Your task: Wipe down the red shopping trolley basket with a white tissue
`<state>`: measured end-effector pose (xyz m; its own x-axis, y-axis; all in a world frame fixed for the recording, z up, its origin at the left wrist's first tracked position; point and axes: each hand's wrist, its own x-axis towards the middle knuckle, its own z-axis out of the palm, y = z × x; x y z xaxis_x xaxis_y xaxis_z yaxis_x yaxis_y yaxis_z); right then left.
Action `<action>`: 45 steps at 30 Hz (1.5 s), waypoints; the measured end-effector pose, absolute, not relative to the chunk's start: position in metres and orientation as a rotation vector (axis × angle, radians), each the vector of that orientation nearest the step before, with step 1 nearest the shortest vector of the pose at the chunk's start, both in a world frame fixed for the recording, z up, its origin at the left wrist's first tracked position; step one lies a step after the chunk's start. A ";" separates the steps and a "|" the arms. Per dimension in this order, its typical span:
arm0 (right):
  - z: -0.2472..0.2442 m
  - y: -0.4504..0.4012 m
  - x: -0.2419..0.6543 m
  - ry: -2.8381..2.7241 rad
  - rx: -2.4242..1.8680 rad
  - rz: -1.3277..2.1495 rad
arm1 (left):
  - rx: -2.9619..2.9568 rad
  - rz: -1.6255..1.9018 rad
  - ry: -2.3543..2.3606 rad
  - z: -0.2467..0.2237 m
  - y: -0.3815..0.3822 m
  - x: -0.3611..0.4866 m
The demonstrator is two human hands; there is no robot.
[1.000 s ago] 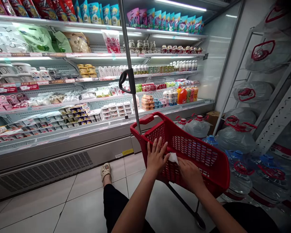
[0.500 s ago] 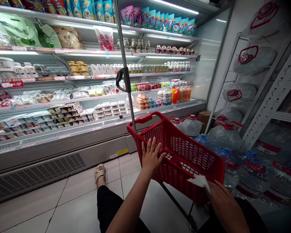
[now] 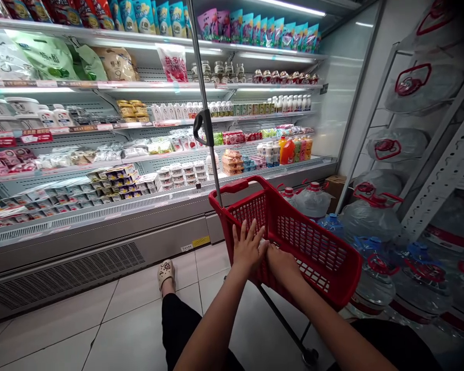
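Note:
My left hand (image 3: 248, 249) is held with its fingers spread, palm down, over the near side of a red shopping cart basket (image 3: 350, 275). Nothing is in it. Against its thumb, my right hand (image 3: 283, 264) is closed round a white tissue (image 3: 262, 243), of which only a small bit shows between the two hands. The cart's slotted red walls lie just beyond both hands, and I cannot tell whether either hand touches them. A grey pole (image 3: 201, 72) with a black hook rises from the cart's left corner.
An open chilled case (image 3: 158, 239) runs along the front, its shelves full of yogurt cups, bottles and bags. Large water jugs (image 3: 375, 273) stand on the floor at the right, with more on a rack (image 3: 408, 87). My shoe (image 3: 166, 273) rests on the tiles.
My right hand has moved left and up along the cart's near side, bringing the tissue to my left thumb. My left hand stays spread. The view has shifted slightly.

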<state>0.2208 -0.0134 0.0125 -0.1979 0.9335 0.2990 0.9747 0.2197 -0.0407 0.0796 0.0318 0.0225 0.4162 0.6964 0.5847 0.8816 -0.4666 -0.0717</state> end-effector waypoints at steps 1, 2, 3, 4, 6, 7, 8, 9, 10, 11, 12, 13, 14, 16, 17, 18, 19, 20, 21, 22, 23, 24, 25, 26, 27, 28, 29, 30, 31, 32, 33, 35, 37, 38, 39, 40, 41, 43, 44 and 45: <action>0.012 -0.013 0.221 -2.229 -1.828 -0.221 | -2.307 -0.695 -1.363 0.023 0.035 0.078; 0.012 -0.014 0.222 -2.217 -1.866 -0.216 | -2.307 -0.697 -1.374 0.024 0.039 0.076; 0.013 -0.016 0.224 -2.204 -1.904 -0.214 | -2.311 -0.697 -1.385 0.025 0.042 0.075; 0.013 -0.021 0.226 -2.198 -1.928 -0.212 | -2.316 -0.695 -1.397 0.025 0.045 0.073; 0.010 -0.034 0.236 -2.191 -1.961 -0.213 | -2.330 -0.690 -1.424 0.026 0.050 0.070; 0.007 -0.042 0.244 -2.188 -1.979 -0.210 | -2.336 -0.686 -1.436 0.027 0.052 0.068; 0.002 -0.052 0.253 -2.189 -1.981 -0.212 | -2.341 -0.683 -1.447 0.028 0.054 0.066; -0.006 -0.062 0.263 -2.192 -1.956 -0.227 | -2.342 -0.678 -1.456 0.029 0.056 0.064; -0.015 -0.073 0.274 -2.194 -1.902 -0.262 | -2.341 -0.673 -1.463 0.030 0.058 0.063; -0.025 -0.082 0.286 -2.187 -1.823 -0.319 | -2.339 -0.664 -1.469 0.031 0.059 0.062; -0.035 -0.091 0.297 -2.168 -1.729 -0.397 | -2.334 -0.654 -1.477 0.031 0.060 0.062; -0.046 -0.098 0.307 -2.138 -1.635 -0.481 | -2.326 -0.645 -1.489 0.032 0.060 0.063; -0.055 -0.103 0.315 -2.100 -1.560 -0.559 | -2.316 -0.636 -1.502 0.031 0.058 0.064; -0.065 -0.106 0.324 -2.032 -1.505 -0.656 | -2.306 -0.629 -1.498 0.028 0.052 0.071; -0.066 -0.104 0.325 -2.016 -1.507 -0.670 | -2.309 -0.632 -1.472 0.026 0.048 0.075; -0.064 -0.101 0.322 -2.017 -1.519 -0.659 | -2.315 -0.641 -1.434 0.023 0.044 0.080; -0.059 -0.096 0.316 -2.032 -1.536 -0.628 | -2.324 -0.656 -1.389 0.020 0.039 0.084; -0.052 -0.090 0.308 -2.054 -1.556 -0.583 | -2.328 -0.673 -1.356 0.018 0.035 0.088; -0.043 -0.084 0.298 -2.077 -1.587 -0.531 | -2.330 -0.690 -1.333 0.015 0.031 0.091; -0.034 -0.076 0.287 -2.098 -1.633 -0.477 | -2.330 -0.704 -1.323 0.013 0.028 0.093; -0.025 -0.069 0.275 -2.113 -1.693 -0.427 | -2.330 -0.713 -1.320 0.012 0.026 0.095; -0.016 -0.062 0.265 -2.120 -1.756 -0.387 | -2.332 -0.717 -1.317 0.011 0.025 0.096; -0.009 -0.056 0.255 -2.123 -1.814 -0.357 | -2.338 -0.717 -1.313 0.010 0.025 0.096; -0.004 -0.050 0.247 -2.128 -1.856 -0.334 | -2.343 -0.716 -1.313 0.010 0.024 0.095; 0.001 -0.045 0.242 -2.134 -1.878 -0.317 | -2.350 -0.713 -1.317 0.011 0.025 0.095; 0.003 -0.042 0.238 -2.141 -1.881 -0.306 | -2.356 -0.709 -1.325 0.011 0.025 0.094; 0.005 -0.040 0.236 -2.147 -1.878 -0.300 | -2.361 -0.705 -1.338 0.012 0.026 0.093; 0.005 -0.040 0.237 -2.154 -1.878 -0.294 | -2.363 -0.702 -1.355 0.012 0.026 0.092; 0.004 -0.042 0.239 -2.161 -1.879 -0.289 | -2.364 -0.700 -1.369 0.013 0.027 0.090; 0.002 -0.045 0.243 -2.168 -1.883 -0.284 | -2.365 -0.698 -1.380 0.014 0.027 0.089; -0.003 -0.050 0.248 -2.169 -1.889 -0.283 | -2.366 -0.696 -1.387 0.015 0.028 0.088; -0.016 -0.062 0.264 -2.143 -1.880 -0.309 | -2.372 -0.694 -1.396 0.016 0.030 0.084; -0.033 -0.078 0.285 -2.130 -1.773 -0.391 | -2.378 -0.686 -1.410 0.018 0.032 0.080; -0.042 -0.086 0.296 -2.130 -1.685 -0.448 | -2.384 -0.674 -1.421 0.019 0.033 0.078; -0.050 -0.094 0.306 -2.132 -1.590 -0.506 | -2.394 -0.657 -1.434 0.019 0.035 0.076; -0.057 -0.101 0.314 -2.133 -1.505 -0.555 | -2.406 -0.636 -1.447 0.020 0.036 0.074; -0.063 -0.107 0.319 -2.126 -1.442 -0.594 | -2.417 -0.615 -1.460 0.020 0.036 0.072; -0.069 -0.115 0.320 -2.097 -1.399 -0.635 | -2.424 -0.582 -1.483 0.021 0.037 0.071; -0.069 -0.115 0.316 -2.088 -1.404 -0.637 | -2.416 -0.575 -1.496 0.020 0.037 0.071; -0.068 -0.113 0.308 -2.081 -1.420 -0.636 | -2.402 -0.576 -1.510 0.020 0.037 0.071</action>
